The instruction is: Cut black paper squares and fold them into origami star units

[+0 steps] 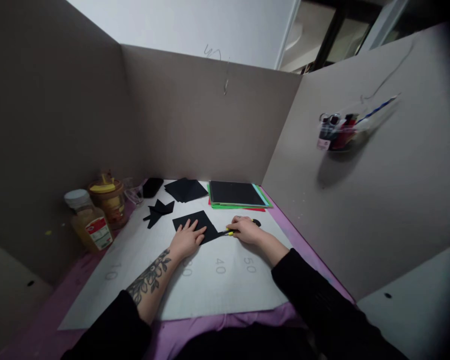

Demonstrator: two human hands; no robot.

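My left hand lies flat with its fingers spread on a black paper square. From the right, my right hand is closed round a black-and-yellow hand tool with a narrow dark tip. That tip meets the right corner of the square. My fingers cover the tool's middle, so its exact kind is unclear. Left of the square lie pointed black paper pieces. Farther back rests a small stack of black paper sheets.
A white mat with printed numbers covers the pink cloth. Coloured sheets sit at the back right. On the left stand a glue-like bottle and a brown tub. A clear holder hangs on the right panel.
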